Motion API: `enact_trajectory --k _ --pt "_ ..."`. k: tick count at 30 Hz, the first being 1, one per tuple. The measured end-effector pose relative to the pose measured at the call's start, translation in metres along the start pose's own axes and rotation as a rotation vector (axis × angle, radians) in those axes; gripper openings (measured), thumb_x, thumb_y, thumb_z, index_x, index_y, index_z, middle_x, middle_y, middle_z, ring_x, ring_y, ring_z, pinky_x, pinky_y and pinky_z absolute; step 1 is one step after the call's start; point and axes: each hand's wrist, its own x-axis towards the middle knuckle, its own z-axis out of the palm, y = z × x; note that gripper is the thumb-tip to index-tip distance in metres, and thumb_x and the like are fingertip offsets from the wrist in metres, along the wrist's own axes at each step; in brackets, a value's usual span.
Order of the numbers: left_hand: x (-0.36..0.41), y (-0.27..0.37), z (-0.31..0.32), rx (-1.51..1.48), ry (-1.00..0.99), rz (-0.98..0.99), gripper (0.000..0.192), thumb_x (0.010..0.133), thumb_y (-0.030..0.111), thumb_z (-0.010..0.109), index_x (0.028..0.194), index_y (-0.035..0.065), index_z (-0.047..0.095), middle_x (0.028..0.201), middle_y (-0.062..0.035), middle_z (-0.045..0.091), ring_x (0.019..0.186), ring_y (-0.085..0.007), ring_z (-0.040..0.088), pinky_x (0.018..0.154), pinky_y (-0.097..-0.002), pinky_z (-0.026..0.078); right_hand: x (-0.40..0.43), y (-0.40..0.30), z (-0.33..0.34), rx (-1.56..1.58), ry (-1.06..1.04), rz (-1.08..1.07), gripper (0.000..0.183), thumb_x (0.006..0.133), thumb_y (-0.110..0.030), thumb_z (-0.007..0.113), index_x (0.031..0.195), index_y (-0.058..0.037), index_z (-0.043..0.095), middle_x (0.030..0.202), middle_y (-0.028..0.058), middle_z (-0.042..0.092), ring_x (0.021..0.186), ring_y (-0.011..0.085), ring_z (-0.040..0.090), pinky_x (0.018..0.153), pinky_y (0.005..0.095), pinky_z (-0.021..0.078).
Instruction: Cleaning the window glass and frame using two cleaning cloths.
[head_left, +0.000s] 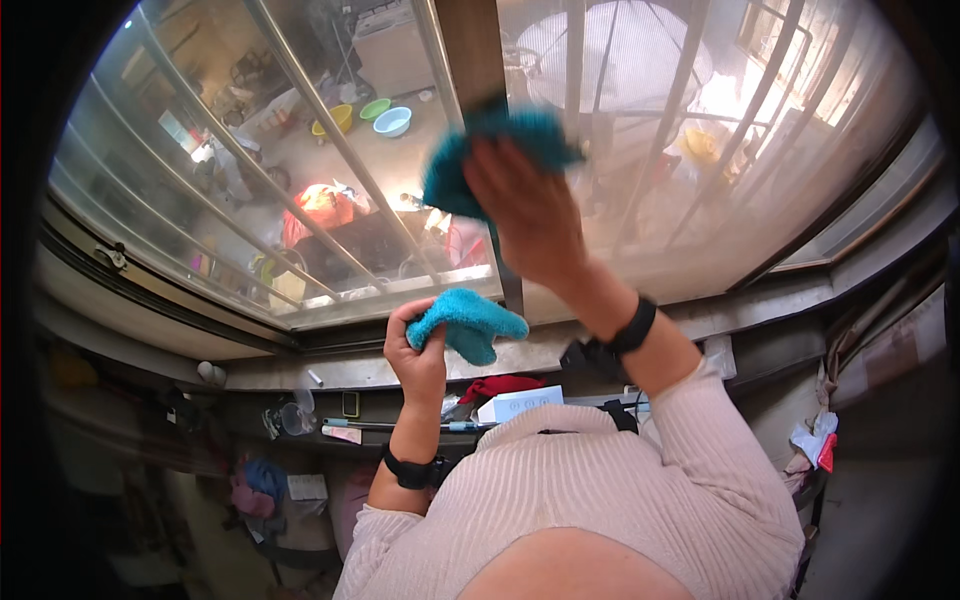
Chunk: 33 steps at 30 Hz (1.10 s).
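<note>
My right hand (525, 210), blurred, lies flat over a dark teal cloth (457, 176) at the frame between two window panes. Lower and to the left, my left hand (416, 345) grips a bright turquoise terry cloth (465, 319) between thumb and fingers, with the cloth's free end hanging to the right. Behind the hands stand the left window pane (352, 247) and the right window pane (645, 255), which looks hazy. Metal bars show through both panes. Whether the right fingers are curled around the teal cloth is partly hidden by blur.
Below the window runs a sill (262, 375). Near my body are a white box (521, 405), a red cloth (499, 386), a pole (382, 425), a tube (342, 433) and a clear plastic cup (298, 418). A window latch (112, 257) sits at the left. Basins and bags lie beyond the glass.
</note>
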Motion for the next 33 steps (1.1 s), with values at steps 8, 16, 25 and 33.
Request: enact_trajectory --k 8,16,25,33 --pt "-0.007 -0.007 -0.004 -0.041 0.008 -0.067 0.022 0.080 -0.009 0.059 0.099 0.0023 0.058 0.092 -0.0032 0.060 0.085 -0.0093 0.054 0.080 -0.0229 0.043 -0.033 0.002 -0.005 -0.181 -0.156 -0.040 0.051 0.072 -0.004 0.052 0.122 -0.0126 0.057 0.135 0.0050 0.049 0.112 0.0252 0.053 0.102 0.0468 0.0312" --pt "-0.015 -0.003 0.002 -0.052 0.006 -0.078 0.022 0.080 -0.010 0.059 0.098 0.0027 0.058 0.092 -0.0028 0.060 0.085 -0.0092 0.054 0.080 -0.0229 0.043 -0.030 0.005 0.011 -0.043 0.036 0.016 0.049 0.070 -0.004 0.056 0.119 -0.0090 0.058 0.133 0.0045 0.049 0.122 0.0213 0.046 0.104 0.0446 0.0298" --pt "-0.008 -0.003 0.006 -0.046 -0.060 -0.075 0.022 0.079 -0.008 0.060 0.099 0.0020 0.058 0.092 -0.0033 0.061 0.084 -0.0095 0.055 0.079 -0.0223 0.044 0.005 0.002 -0.009 -0.176 0.081 -0.019 0.049 0.072 -0.001 0.052 0.119 -0.0092 0.058 0.134 0.0080 0.048 0.121 0.0276 0.048 0.102 0.0486 0.0293" --pt "-0.011 -0.005 0.006 -0.031 -0.054 -0.074 0.024 0.078 -0.009 0.061 0.100 0.0013 0.057 0.093 -0.0037 0.060 0.085 -0.0099 0.055 0.078 -0.0221 0.044 -0.058 0.003 0.025 0.012 0.033 0.071 0.047 0.072 -0.006 0.054 0.118 -0.0090 0.057 0.139 0.0044 0.042 0.126 0.0239 0.040 0.104 0.0461 0.0279"
